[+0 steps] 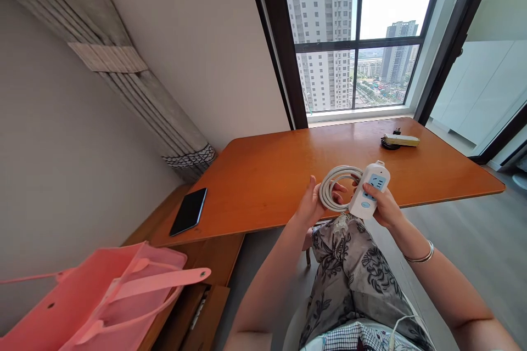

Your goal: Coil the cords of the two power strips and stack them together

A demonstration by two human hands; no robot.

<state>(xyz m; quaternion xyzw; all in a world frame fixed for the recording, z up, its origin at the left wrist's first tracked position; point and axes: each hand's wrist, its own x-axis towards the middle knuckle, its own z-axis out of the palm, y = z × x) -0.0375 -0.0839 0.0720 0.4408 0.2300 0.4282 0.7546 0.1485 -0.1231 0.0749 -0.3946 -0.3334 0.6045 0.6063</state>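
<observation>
A white power strip (pixel 364 205) with pale blue socket panels is in my right hand (pixel 382 205), the thumb lying across its face. Its white cable is wound into a coil (pixel 325 189) beside the strip. My left hand (pixel 315 202) is closed around the coil's left and lower side, fingers reaching through the loop. Both are held just above the near edge of the wooden table (pixel 263 175), over my lap. The plug end of the cable cannot be made out.
A second power strip (pixel 401 140), with a black cable, lies at the table's far right. A dark tablet (pixel 189 211) rests at the left end. A pink bag (pixel 102 290) stands at the lower left, near an open wooden drawer (pixel 206 315). Behind the table is a window (pixel 358 44).
</observation>
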